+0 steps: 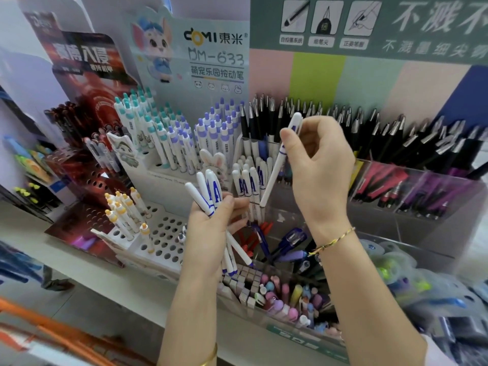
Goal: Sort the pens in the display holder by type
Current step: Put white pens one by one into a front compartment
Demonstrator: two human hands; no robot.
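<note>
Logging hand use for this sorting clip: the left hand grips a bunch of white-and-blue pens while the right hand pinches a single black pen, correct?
Not quite: the head view shows the right hand pinching a single white-and-blue pen, not a black one. The left hand does grip a bunch of white-and-blue pens.

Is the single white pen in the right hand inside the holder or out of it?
Out: the right hand pinches the white pen tilted, its lower end beside the standing white pens.
</note>
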